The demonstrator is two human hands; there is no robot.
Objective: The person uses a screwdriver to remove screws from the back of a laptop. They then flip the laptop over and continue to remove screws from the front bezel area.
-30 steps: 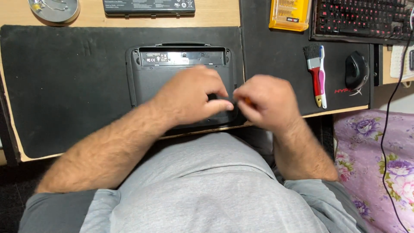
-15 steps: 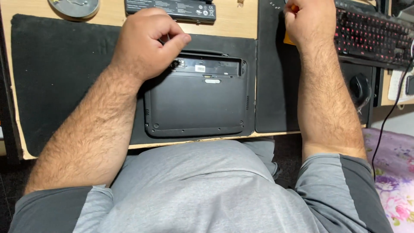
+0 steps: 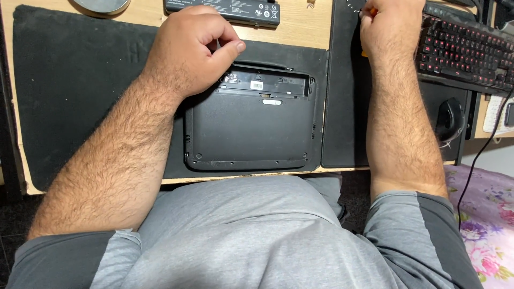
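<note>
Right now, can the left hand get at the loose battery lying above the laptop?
Probably yes: the left hand hovers closed over the laptop's top edge, right beside the battery, with nothing between them.

Black laptop (image 3: 251, 131), black mat (image 3: 69, 80), keyboard (image 3: 460, 51) red-lit keys, grey shirt (image 3: 257, 241), pink flower cloth (image 3: 487, 225).

A second ago both hands were bunched together over the near edge of the upturned laptop (image 3: 250, 126); now they are well apart; the left hand (image 3: 190, 51) has moved to the laptop's far left corner, curled in a loose fist; the right hand (image 3: 391, 24) has gone to the far edge of the desk, just beside the keyboard (image 3: 463, 51), fingers closed at a small orange thing; the laptop's underside now lies mostly uncovered.
</note>
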